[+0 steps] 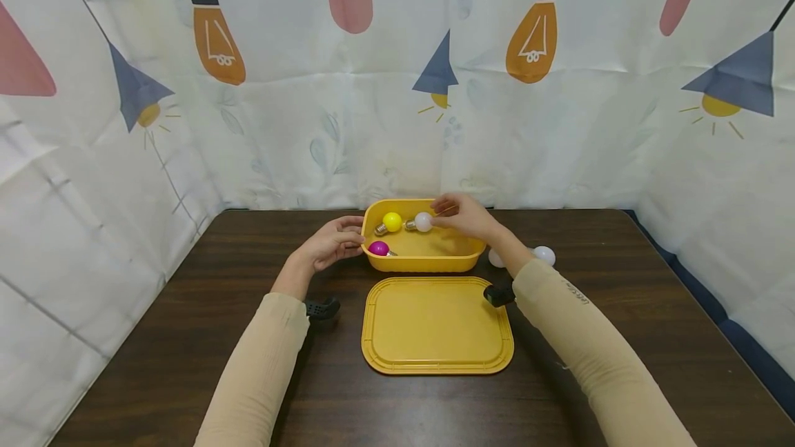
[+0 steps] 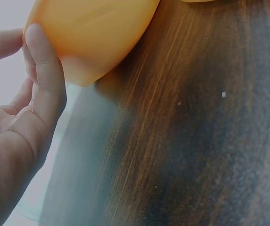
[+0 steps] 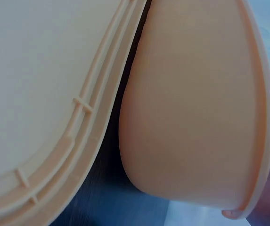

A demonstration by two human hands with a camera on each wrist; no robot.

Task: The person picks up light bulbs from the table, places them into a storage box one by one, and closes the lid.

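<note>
Left hand pinched the yellow box rim; my right hand was at a white bulb inside, grip unclear. Three in; two loose bulbs lay right of that hand, lid off.

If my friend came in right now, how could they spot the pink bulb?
On the dark table, find the yellow box beyond the flat lid. In its near left corner lies the pink bulb, set apart by colour from the yellow bulb and white bulb.
</note>
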